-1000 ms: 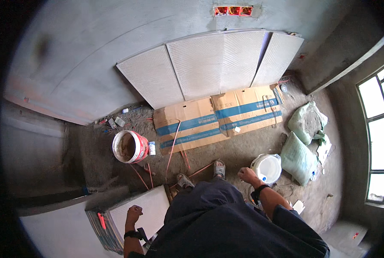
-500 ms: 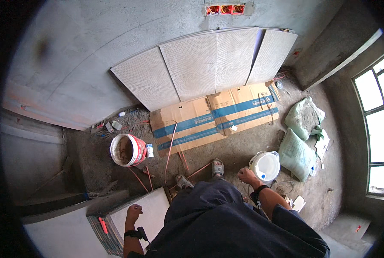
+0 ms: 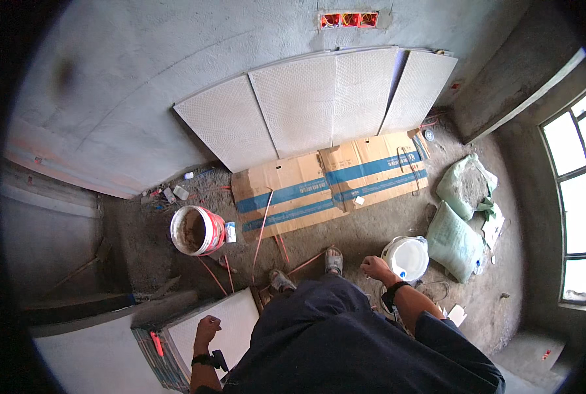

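My left hand hangs with loosely curled fingers above a stack of pale tiles at the lower left, and nothing shows in it. In front of my right side, my right hand is also curled and seems to hold nothing. It appears just left of a white bucket, above the floor; I cannot tell whether the two touch. A small blue object shows at the bucket's near side. Dark bands circle both my wrists.
Large textured tiles lean on the far wall, behind flattened cardboard. A red-and-white bucket with brown residue stands left. Pale green sacks lie right. Orange conduits cross the floor near my feet. A red-handled tool rests beside the tile stack.
The view has shifted a little, so the room sits slightly lower and to the right in it. My hands stay nearly in place, with the same curled fingers.
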Demonstrator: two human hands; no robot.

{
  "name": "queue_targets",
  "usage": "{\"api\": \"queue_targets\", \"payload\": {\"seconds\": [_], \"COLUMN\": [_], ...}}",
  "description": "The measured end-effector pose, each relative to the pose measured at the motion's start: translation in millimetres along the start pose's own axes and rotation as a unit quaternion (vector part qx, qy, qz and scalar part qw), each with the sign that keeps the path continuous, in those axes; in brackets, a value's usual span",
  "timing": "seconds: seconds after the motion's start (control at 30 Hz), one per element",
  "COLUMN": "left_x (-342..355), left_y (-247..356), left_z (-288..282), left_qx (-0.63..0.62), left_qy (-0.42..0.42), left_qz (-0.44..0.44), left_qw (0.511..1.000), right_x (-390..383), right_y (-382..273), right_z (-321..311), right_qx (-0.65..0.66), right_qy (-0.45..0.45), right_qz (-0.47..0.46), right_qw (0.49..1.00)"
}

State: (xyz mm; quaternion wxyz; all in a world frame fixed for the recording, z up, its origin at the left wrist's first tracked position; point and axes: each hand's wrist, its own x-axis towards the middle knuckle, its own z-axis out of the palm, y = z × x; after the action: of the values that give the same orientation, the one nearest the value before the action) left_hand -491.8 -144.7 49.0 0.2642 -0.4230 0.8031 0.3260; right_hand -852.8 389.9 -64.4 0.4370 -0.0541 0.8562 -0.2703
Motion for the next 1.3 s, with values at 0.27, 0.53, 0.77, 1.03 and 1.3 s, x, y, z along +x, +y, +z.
{"api": "queue_targets", "payload": {"seconds": [0.27, 0.53, 0.77, 1.03, 1.3], "left_x": [5, 5, 6, 7, 0], "left_y": [2, 5, 0, -7, 5], "left_z": [4, 5, 5, 11, 6], "left_qx": [-0.051, -0.064, -0.067, -0.082, -0.065], "left_qy": [-0.009, -0.012, -0.015, -0.005, -0.014], "left_qz": [-0.038, -0.044, -0.027, -0.02, -0.012], "left_qw": [0.998, 0.997, 0.997, 0.996, 0.998], "right_x": [-5, -2, -5, -3, -3], "right_y": [-2, 11, 9, 5, 2], "right_z": [0, 13, 12, 9, 8], "right_qx": [0.004, -0.003, 0.006, -0.013, -0.009], "right_qy": [0.023, 0.013, 0.017, 0.039, 0.011], "right_qz": [-0.012, -0.017, -0.021, -0.038, -0.007], "right_qw": [1.0, 1.0, 1.0, 0.998, 1.0]}}
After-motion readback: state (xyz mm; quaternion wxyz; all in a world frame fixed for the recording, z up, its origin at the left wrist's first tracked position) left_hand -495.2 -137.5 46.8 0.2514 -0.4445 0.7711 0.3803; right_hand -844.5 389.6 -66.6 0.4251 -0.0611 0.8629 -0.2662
